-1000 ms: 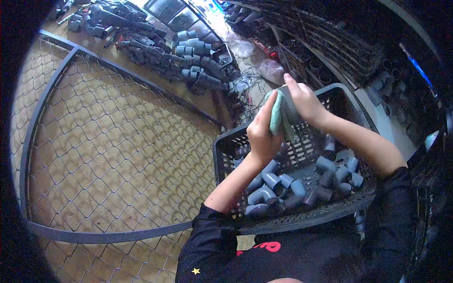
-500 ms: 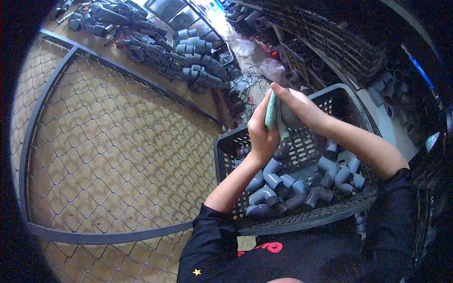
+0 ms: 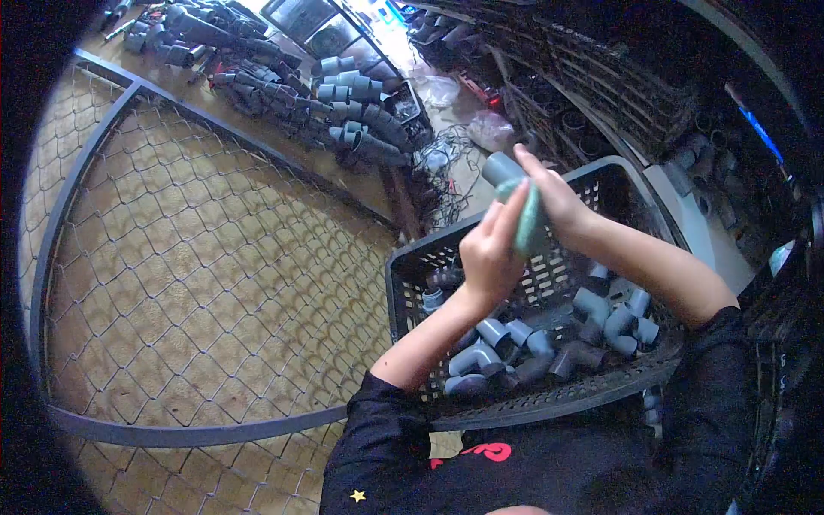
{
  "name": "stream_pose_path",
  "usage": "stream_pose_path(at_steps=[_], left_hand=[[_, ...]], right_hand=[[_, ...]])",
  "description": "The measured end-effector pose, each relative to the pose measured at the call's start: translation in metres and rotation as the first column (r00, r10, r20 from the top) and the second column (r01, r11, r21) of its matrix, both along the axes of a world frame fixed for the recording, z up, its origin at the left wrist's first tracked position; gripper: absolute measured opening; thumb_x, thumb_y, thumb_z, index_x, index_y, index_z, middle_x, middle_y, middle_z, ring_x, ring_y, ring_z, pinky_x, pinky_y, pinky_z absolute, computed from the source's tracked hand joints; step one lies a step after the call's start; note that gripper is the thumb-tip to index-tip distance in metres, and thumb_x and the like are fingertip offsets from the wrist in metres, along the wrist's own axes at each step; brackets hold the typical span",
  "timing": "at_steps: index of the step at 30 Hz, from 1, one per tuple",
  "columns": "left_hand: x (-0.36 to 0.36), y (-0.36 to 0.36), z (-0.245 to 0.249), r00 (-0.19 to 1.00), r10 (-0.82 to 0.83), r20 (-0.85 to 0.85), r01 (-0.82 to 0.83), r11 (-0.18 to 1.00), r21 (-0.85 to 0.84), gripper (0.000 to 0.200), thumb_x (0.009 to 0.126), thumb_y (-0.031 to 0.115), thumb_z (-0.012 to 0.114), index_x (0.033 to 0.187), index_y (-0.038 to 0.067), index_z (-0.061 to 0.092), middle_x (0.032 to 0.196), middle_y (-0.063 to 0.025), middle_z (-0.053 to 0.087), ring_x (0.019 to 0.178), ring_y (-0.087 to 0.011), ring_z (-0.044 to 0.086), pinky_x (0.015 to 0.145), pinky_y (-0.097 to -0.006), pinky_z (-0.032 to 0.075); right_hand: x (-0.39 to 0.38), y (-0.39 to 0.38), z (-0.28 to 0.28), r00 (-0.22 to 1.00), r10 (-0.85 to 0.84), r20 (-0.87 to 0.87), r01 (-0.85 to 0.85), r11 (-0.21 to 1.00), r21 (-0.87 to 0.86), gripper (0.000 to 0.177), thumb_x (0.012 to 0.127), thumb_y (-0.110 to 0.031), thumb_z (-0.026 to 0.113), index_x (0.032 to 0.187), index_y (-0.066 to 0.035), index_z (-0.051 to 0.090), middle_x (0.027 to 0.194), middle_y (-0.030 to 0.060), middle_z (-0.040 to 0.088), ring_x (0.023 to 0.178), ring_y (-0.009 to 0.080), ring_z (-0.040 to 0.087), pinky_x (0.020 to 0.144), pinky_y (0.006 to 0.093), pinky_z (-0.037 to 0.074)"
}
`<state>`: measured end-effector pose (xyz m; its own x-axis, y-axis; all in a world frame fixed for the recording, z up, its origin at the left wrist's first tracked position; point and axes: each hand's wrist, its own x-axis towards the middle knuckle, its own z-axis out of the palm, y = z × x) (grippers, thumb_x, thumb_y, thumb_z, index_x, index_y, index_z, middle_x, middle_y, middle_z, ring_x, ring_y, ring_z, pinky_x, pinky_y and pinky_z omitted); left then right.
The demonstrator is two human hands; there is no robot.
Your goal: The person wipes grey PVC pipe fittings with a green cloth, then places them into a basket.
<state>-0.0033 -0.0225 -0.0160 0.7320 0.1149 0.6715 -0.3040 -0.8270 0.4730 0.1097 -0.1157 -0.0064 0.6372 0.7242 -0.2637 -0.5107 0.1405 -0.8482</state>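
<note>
Above the black plastic crate [image 3: 439, 237], my hands come together around a grey pipe fitting [image 3: 499, 169], whose round end sticks out past the fingers. My left hand [image 3: 491, 257] presses a green cloth [image 3: 528, 225] against the fitting. On the other side, my right hand [image 3: 556, 206] is closed round the fitting, and most of the piece is hidden between the palms. Several grey pipe elbows [image 3: 477, 357] lie jumbled in the crate below, more of them toward its near side.
Left of the crate stands a metal-framed chain-link mesh panel [image 3: 215, 283]. Heaps of grey pipe fittings [image 3: 356, 90] lie on the floor beyond it. Clear plastic bags [image 3: 491, 130] sit behind the crate, and dark racks [image 3: 601, 69] line the right side.
The hands have turned and shifted slightly right, and the end of the grey fitting now shows above the fingers. The cloth has moved a little to the right with my left hand.
</note>
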Motion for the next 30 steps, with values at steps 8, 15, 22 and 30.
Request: stream_pose_path(at_steps=[8, 15, 22, 30], left_hand=[[0.010, 0.017, -0.007, 0.995, -0.012, 0.100, 0.022, 0.995, -0.095, 0.049, 0.084, -0.003, 0.054, 0.132, -0.004, 0.053, 0.124, -0.0233, 0.062, 0.114, -0.0301, 0.062, 0.099, -0.0376, 0.046], [0.010, 0.021, 0.009, 0.998, -0.001, 0.065, 0.001, 1.000, 0.001, 0.046, 0.080, -0.005, 0.055, 0.126, -0.002, 0.058, 0.104, -0.0224, 0.066, 0.089, -0.0332, 0.067, 0.081, -0.0393, 0.053], [0.000, 0.010, 0.007, 0.987, -0.125, -0.099, 0.135, 0.986, 0.097, 0.055, 0.071, -0.004, 0.066, 0.125, 0.004, 0.062, 0.098, -0.0180, 0.066, 0.086, -0.0341, 0.067, 0.074, -0.0384, 0.054], [0.002, 0.014, 0.007, 0.972, -0.229, 0.046, 0.214, 0.954, 0.211, 0.049, 0.075, 0.001, 0.068, 0.123, -0.001, 0.062, 0.094, -0.0186, 0.067, 0.070, -0.0283, 0.065, 0.063, -0.0340, 0.053]], right_hand=[[-0.012, 0.000, 0.010, 0.990, -0.125, 0.068, 0.123, 0.992, 0.032, 0.049, 0.101, -0.048, 0.042, 0.096, -0.007, 0.067, 0.086, 0.0025, 0.065, 0.078, 0.0100, 0.057, 0.075, 0.0267, 0.044], [-0.005, 0.006, 0.005, 0.991, -0.134, 0.028, 0.134, 0.991, -0.002, 0.054, 0.099, -0.050, 0.043, 0.098, -0.002, 0.069, 0.090, 0.0079, 0.068, 0.079, 0.0142, 0.060, 0.077, 0.0300, 0.046], [0.002, 0.001, -0.001, 0.971, -0.178, -0.158, 0.186, 0.982, 0.031, 0.065, 0.100, -0.055, 0.027, 0.096, -0.003, 0.065, 0.083, 0.0104, 0.066, 0.077, 0.0197, 0.063, 0.075, 0.0329, 0.049], [0.010, -0.005, 0.024, 0.989, -0.102, -0.111, 0.122, 0.974, 0.193, 0.072, 0.098, -0.059, 0.021, 0.092, -0.003, 0.065, 0.074, 0.0105, 0.065, 0.067, 0.0218, 0.062, 0.067, 0.0341, 0.051]])
